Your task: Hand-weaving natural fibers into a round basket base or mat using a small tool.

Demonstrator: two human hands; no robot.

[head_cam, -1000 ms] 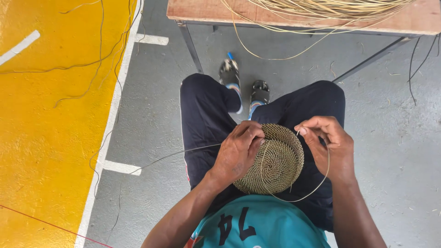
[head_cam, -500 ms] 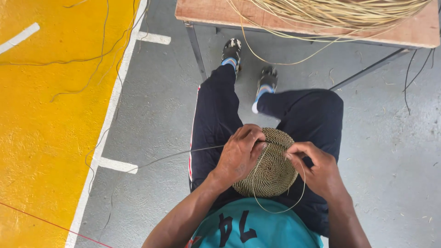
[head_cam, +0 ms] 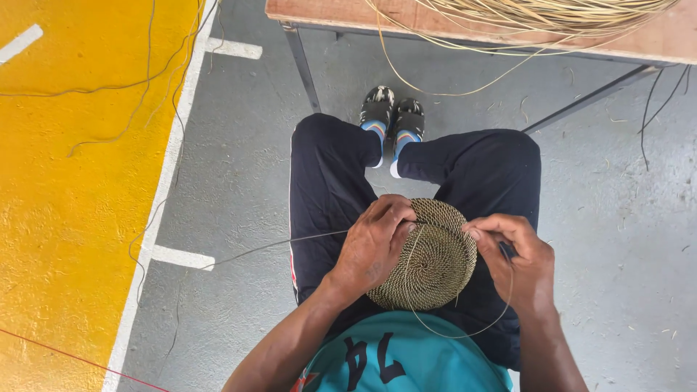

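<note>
Currently, a round woven disc [head_cam: 430, 263] is held over the lap of the seated person. Its left edge is gripped by the left hand [head_cam: 374, 243], fingers closed on the rim. At the disc's right edge, the right hand [head_cam: 517, 260] is pinched shut on a thin strand [head_cam: 465, 332], which loops below the disc. Beyond the disc, a wooden table [head_cam: 465, 25] carries loose cane strips [head_cam: 552, 14].

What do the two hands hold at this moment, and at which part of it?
The left hand grips the round woven disc at its upper left rim. The right hand pinches a thin strand beside the disc's right edge; the strand loops below the disc.
</note>
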